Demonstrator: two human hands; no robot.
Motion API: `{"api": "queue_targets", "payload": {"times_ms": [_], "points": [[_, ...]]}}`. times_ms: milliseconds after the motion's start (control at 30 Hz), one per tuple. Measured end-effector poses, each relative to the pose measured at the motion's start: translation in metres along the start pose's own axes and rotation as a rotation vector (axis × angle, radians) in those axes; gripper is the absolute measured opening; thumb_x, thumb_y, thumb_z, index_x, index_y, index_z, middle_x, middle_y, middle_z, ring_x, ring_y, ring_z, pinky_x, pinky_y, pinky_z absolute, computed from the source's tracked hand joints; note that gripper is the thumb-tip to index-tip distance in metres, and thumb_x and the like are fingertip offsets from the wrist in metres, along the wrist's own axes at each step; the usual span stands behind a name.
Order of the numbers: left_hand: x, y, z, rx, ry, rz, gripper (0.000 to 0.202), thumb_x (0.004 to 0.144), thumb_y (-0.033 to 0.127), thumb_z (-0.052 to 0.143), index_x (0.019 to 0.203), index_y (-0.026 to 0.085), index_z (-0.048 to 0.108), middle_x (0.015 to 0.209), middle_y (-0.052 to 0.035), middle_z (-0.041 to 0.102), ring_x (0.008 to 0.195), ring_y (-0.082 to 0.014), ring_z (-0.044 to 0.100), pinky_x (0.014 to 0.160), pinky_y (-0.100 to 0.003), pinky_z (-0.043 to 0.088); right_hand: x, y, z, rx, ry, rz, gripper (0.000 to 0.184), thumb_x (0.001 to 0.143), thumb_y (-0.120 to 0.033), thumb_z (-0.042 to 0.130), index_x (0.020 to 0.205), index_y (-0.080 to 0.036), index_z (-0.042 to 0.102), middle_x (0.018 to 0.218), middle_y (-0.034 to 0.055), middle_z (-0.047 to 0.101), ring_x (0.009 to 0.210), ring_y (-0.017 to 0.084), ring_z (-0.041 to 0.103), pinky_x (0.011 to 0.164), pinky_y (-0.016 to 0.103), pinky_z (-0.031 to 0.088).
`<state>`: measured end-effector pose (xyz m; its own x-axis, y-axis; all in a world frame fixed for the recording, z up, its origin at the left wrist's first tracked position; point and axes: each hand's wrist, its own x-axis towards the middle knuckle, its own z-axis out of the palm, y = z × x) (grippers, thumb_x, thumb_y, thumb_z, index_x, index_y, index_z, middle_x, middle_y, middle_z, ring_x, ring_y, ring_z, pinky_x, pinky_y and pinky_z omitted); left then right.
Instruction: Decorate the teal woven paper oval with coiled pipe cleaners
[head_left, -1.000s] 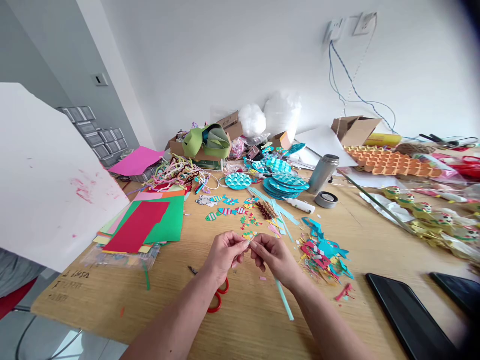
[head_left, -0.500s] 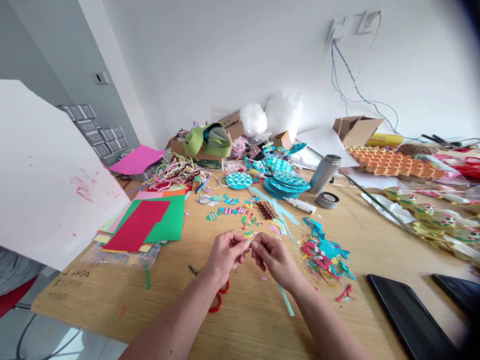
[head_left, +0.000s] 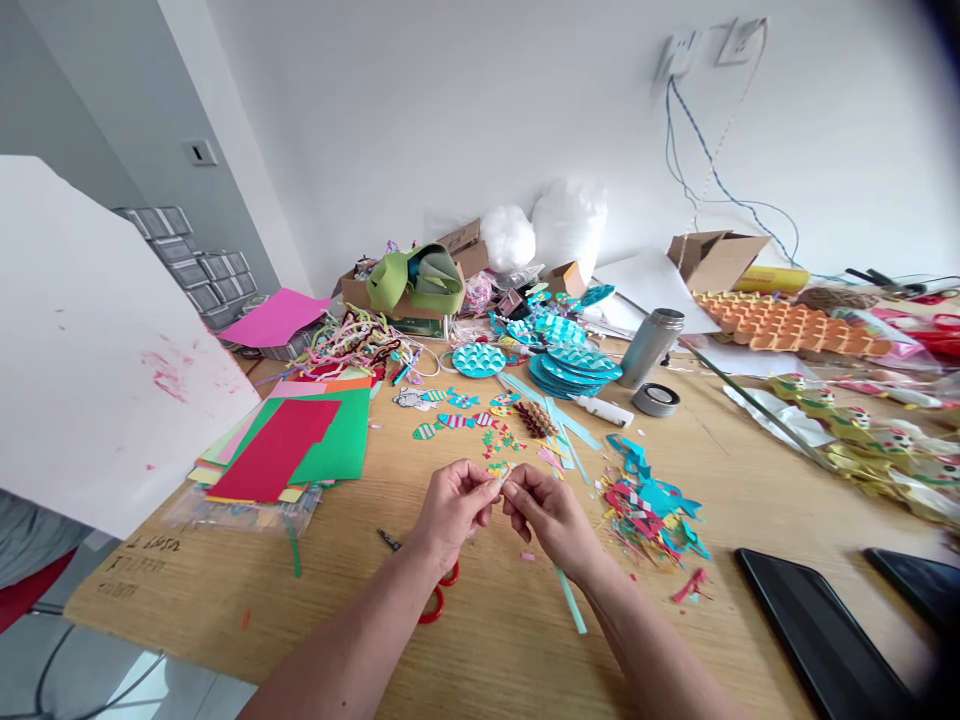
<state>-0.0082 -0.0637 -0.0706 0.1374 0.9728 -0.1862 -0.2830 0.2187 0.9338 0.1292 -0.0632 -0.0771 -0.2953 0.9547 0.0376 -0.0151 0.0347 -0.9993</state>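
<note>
My left hand (head_left: 450, 505) and my right hand (head_left: 551, 515) meet fingertip to fingertip just above the wooden table (head_left: 750, 470), pinching a tiny pale scrap of paper (head_left: 499, 485) between them. Both hands are closed in a pinch. Red-handled scissors (head_left: 441, 590) lie on the table under my left wrist. A light blue paper strip (head_left: 570, 600) runs under my right wrist. Small paper fish cut-outs (head_left: 450, 421) lie just beyond my fingers.
Stacked coloured paper sheets (head_left: 300, 445) lie at the left beside a large white board (head_left: 90, 350). Teal and red paper scraps (head_left: 652, 505), teal paper plates (head_left: 574, 370), a metal flask (head_left: 649, 345), a tape roll (head_left: 655, 399) and two dark tablets (head_left: 817, 630) lie to the right. Boxes crowd the back.
Both hands stay pinched together at the same spot; only the camera view has drifted slightly.
</note>
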Motion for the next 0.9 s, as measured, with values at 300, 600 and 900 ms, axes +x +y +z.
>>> {"api": "queue_targets", "payload": {"times_ms": [300,600,900], "points": [[0.0004,0.0006,0.0015,-0.008,0.018,0.029,0.033,0.058,0.038,0.074,0.067,0.016,0.052,0.051,0.0048,0.053,0.037,-0.0031,0.037,0.037,-0.016,0.018,0.0023,0.0041,0.0024,0.062,0.038,0.004,0.039,0.076,-0.056,0.058,0.069,-0.018,0.051,0.058,-0.0031,0.05,0.043,0.008,0.044,0.037,0.02,0.035],[0.0032,-0.0028,-0.0022,0.016,0.006,0.014,0.032,0.059,0.038,0.074,0.068,0.016,0.052,0.05,0.0044,0.053,0.036,-0.0034,0.036,0.034,-0.015,0.016,0.0032,-0.0013,-0.0049,0.059,-0.05,0.116,0.04,0.075,-0.056,0.058,0.069,-0.017,0.052,0.056,-0.0029,0.054,0.042,0.007,0.047,0.036,0.019,0.037],[0.0041,-0.0014,-0.0035,0.087,0.036,0.019,0.029,0.06,0.038,0.071,0.068,0.016,0.053,0.048,0.0047,0.052,0.036,-0.0041,0.035,0.034,-0.016,0.017,0.0023,0.0007,-0.0066,0.019,-0.022,0.157,0.037,0.074,-0.052,0.059,0.067,-0.017,0.051,0.053,-0.0056,0.051,0.038,0.006,0.046,0.033,0.017,0.034]]}}
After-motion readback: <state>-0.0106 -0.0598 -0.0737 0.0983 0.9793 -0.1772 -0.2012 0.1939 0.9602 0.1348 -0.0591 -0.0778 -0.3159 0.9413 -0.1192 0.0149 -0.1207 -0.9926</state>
